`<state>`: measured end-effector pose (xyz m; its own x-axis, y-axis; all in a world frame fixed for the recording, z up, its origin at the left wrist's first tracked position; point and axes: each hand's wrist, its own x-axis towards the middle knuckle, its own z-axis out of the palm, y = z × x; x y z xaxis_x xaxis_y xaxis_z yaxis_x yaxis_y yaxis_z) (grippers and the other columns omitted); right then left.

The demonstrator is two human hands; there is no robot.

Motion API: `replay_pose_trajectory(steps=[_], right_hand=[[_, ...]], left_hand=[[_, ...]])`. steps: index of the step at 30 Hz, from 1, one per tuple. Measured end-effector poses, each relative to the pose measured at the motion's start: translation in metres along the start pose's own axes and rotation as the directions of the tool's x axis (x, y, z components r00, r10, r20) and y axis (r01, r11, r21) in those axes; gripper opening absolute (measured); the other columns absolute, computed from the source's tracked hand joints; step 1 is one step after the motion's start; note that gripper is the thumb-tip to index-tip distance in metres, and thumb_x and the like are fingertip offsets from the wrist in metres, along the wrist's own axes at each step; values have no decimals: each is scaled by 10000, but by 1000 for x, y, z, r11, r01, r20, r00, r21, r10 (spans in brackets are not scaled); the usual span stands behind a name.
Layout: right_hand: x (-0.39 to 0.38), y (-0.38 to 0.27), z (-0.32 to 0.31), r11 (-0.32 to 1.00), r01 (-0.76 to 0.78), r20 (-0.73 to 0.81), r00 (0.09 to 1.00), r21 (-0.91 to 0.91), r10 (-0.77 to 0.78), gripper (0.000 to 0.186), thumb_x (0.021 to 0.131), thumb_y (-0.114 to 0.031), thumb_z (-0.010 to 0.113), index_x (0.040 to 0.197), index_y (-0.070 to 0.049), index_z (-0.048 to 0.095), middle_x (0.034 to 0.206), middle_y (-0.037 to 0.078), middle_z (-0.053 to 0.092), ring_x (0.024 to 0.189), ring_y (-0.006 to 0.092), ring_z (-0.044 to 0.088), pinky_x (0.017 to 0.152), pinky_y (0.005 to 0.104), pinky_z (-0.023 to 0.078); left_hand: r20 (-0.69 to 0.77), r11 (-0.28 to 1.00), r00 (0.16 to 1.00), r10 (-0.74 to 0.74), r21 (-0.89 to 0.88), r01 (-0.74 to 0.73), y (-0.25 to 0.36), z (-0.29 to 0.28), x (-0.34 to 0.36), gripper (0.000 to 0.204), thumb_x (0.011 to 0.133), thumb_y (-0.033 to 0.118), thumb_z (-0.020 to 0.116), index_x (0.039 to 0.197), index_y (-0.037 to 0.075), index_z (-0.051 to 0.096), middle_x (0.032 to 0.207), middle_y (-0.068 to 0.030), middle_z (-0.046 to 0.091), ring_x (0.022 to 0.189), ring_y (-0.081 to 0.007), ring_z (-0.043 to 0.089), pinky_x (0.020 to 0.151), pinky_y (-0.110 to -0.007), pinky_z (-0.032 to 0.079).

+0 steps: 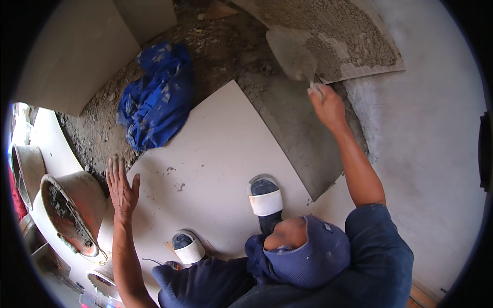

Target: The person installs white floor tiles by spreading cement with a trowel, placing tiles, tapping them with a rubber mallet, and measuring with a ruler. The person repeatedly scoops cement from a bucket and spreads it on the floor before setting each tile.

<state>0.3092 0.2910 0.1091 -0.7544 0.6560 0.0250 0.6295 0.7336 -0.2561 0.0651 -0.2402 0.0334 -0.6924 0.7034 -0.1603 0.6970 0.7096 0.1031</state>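
Observation:
In my right hand point(327, 106) is the handle of a mortar-coated trowel point(292, 53), its blade reaching up and left. Below the blade lies a smoothed grey mortar bed point(303, 131) between a large pale floor tile point(215, 149) and the wall. A tile coated with rough mortar point(354, 31) stands just beyond the trowel; I cannot tell whether the blade touches it. My left hand point(121, 187) is open, fingers stretched out, over the left edge of the floor tile and holding nothing. A crumpled blue cloth point(159, 97) lies by that tile's far corner.
My sandalled feet point(264, 195) rest on the floor tile. Buckets stand at left, the nearest a mortar-smeared bucket point(90, 200). Large pale panels point(77, 51) are at the far left, beside bare rubble soil point(102, 123). A plain grey wall point(431, 154) runs along the right.

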Motion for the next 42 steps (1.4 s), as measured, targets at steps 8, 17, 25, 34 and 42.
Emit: replay_pose_trajectory(steps=[8, 17, 25, 34, 42], right_hand=[[19, 20, 32, 991, 103, 434, 899, -89, -55, 378, 971, -397, 456, 984, -41, 584, 993, 206, 661, 883, 429, 632, 769, 512, 501], [54, 77, 30, 995, -99, 321, 942, -20, 100, 425, 962, -426, 457, 967, -22, 585, 927, 239, 660, 848, 415, 634, 706, 495, 479], [-13, 15, 22, 588, -747, 730, 583, 311, 355, 468, 980, -457, 436, 1018, -13, 579, 707, 50, 535, 534, 131, 529, 506, 307, 442], [38, -14, 63, 961, -207, 656, 754, 185, 36, 470, 985, -436, 414, 1001, 8, 566, 791, 152, 608, 688, 278, 606, 615, 401, 483], [29, -10, 7, 891, -446, 834, 522, 89, 178, 465, 984, -424, 430, 918, 20, 552, 799, 234, 609, 738, 395, 608, 647, 447, 470]], left_hand=[[-129, 997, 991, 40, -64, -49, 148, 36, 93, 687, 907, 420, 540, 1431, 21, 346, 1522, -188, 281, 1435, -352, 194, 1158, -525, 115], [-70, 964, 963, -259, -76, 254, 201, 80, 94, 785, 918, 569, 407, 1445, -6, 316, 1534, -210, 239, 1452, -356, 121, 1159, -528, 4], [-57, 960, 960, -273, -77, 268, 201, 79, 96, 778, 909, 560, 422, 1428, -15, 349, 1522, -215, 264, 1448, -361, 130, 1157, -532, 7], [-21, 957, 959, -283, -78, 281, 204, 74, 97, 771, 919, 545, 411, 1452, -2, 307, 1541, -202, 230, 1458, -341, 104, 1160, -522, 3], [-56, 959, 960, -274, -86, 269, 202, 76, 96, 757, 916, 547, 415, 1449, 17, 329, 1538, -185, 247, 1454, -343, 120, 1159, -525, 12]])
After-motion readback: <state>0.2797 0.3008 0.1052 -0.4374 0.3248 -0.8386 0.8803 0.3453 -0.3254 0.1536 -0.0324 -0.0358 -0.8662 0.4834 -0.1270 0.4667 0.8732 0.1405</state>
